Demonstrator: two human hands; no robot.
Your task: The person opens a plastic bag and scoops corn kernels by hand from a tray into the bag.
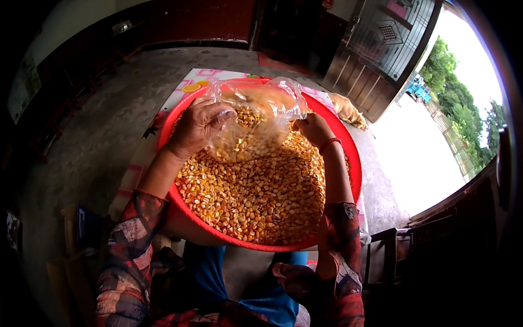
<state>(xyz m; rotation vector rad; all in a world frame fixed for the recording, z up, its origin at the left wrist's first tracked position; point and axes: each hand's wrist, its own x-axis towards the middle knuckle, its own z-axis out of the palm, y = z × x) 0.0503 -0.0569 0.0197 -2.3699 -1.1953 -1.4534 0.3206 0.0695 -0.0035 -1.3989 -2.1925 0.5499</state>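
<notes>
A large red basin (355,158) full of dried corn kernels (256,201) stands in front of me. Over the kernels is a clear plastic bag (286,101), its mouth facing upward and its lower part resting among the corn; kernels show in or through the film. My left hand (204,122) is closed on the bag's left edge, thumb against the plastic. On the right side, my right hand (315,129) pinches the bag's rim, its fingertips partly hidden by the back of the hand. A red band (330,144) circles my right wrist.
The basin rests on a table with a patterned cloth (190,76). Beyond its right corner a tan dog (347,110) lies on the concrete floor (109,125). A door (384,49) stands open to the bright outdoors. Dark wooden furniture (389,253) is at the lower right.
</notes>
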